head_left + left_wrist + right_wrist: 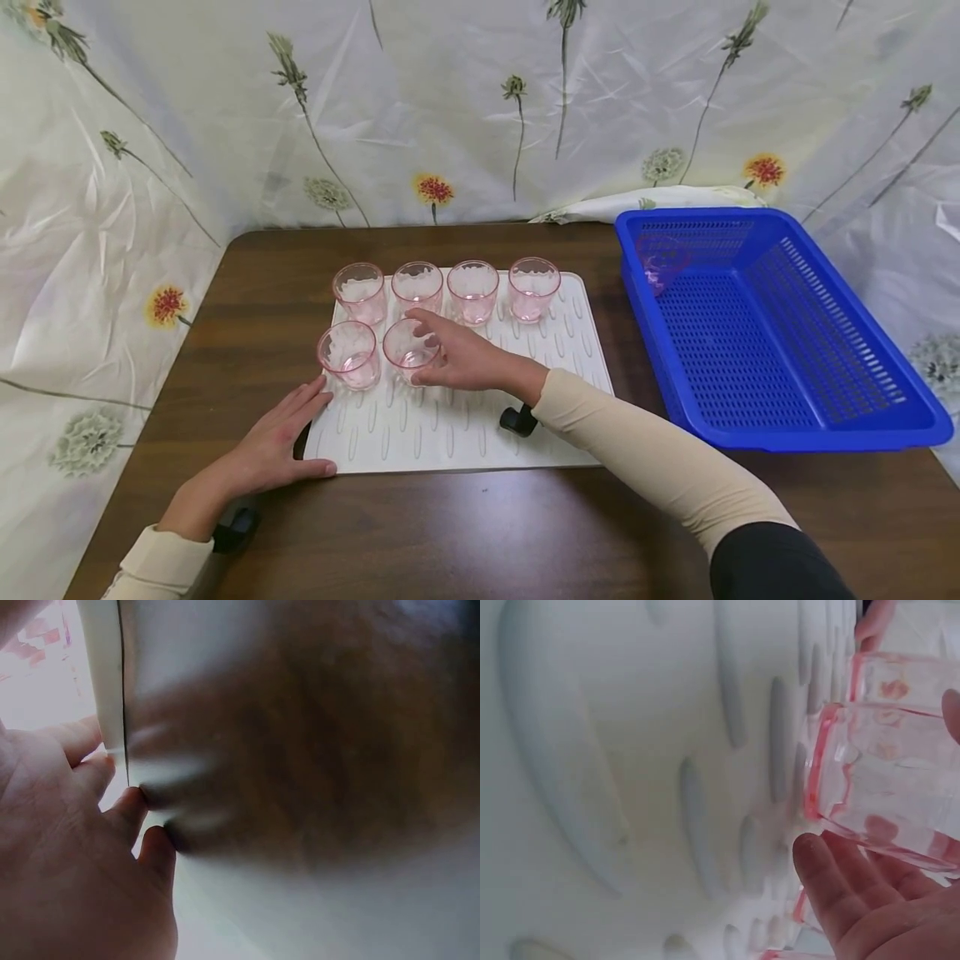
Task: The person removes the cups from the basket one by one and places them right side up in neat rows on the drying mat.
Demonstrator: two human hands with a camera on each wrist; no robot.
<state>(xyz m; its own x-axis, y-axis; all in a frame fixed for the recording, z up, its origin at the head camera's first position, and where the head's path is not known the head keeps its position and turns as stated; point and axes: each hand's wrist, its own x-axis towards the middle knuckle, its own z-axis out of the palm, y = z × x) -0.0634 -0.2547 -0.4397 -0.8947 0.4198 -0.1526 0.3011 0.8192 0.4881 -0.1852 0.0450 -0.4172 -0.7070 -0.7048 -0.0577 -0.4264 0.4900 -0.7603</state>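
My right hand [468, 354] curves around a clear pink-tinted glass [411, 354], which stands on the white ridged mat [450, 446]. Its thumb is at the near side and its fingers at the far side; in the right wrist view the fingertips [811, 855] are right at the glass wall. To its left stands another pink glass [350, 358], and several more, such as the end one [534, 292], form a row behind. My left hand [273, 442] rests at the mat's left edge, fingers extended and thumb spread toward the front corner.
On the right of the brown wooden table [247, 333] stands a blue plastic basket [817, 438], with one pink glass [663, 271] lying against its left wall. A floral curtain [480, 125] hangs behind and at both sides. A black wrist device [519, 421] sits under the right wrist.
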